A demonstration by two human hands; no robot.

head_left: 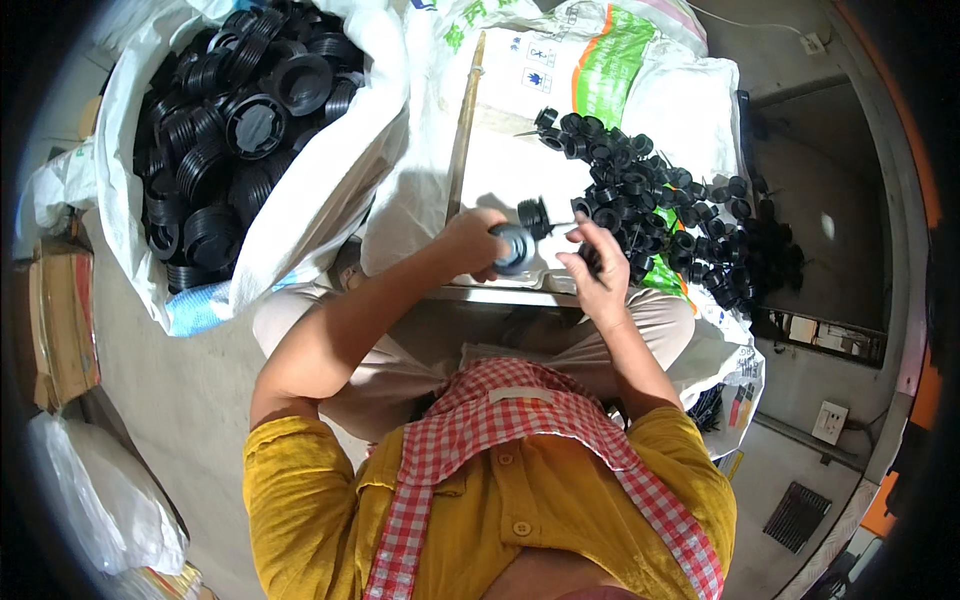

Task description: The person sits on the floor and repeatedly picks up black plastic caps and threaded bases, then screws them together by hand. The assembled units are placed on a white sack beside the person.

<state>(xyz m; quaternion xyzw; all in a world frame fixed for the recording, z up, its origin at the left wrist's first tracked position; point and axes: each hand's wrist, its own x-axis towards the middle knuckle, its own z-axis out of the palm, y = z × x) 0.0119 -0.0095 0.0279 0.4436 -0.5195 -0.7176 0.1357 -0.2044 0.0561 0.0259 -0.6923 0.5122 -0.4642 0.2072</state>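
Note:
My left hand [472,243] is closed around a round object with a bluish-grey end [514,249]; its exact kind is hard to make out. Just beyond it is a ribbed black plastic cap [533,214], with a thin stem reaching toward my right hand [603,272]. The right hand's fingers are curled, with a dark plastic piece [589,259] partly hidden between thumb and palm. A heap of small black caps [640,190] spreads over the white work surface [505,170], right beside that hand.
On the left stands a white woven sack [345,190] full of larger ribbed black caps [255,125]. A wooden stick [466,120] lies along the work surface. Printed white-and-green sacking [610,65] lies behind. Cardboard [65,325] stands at far left, a wall socket [829,422] at right.

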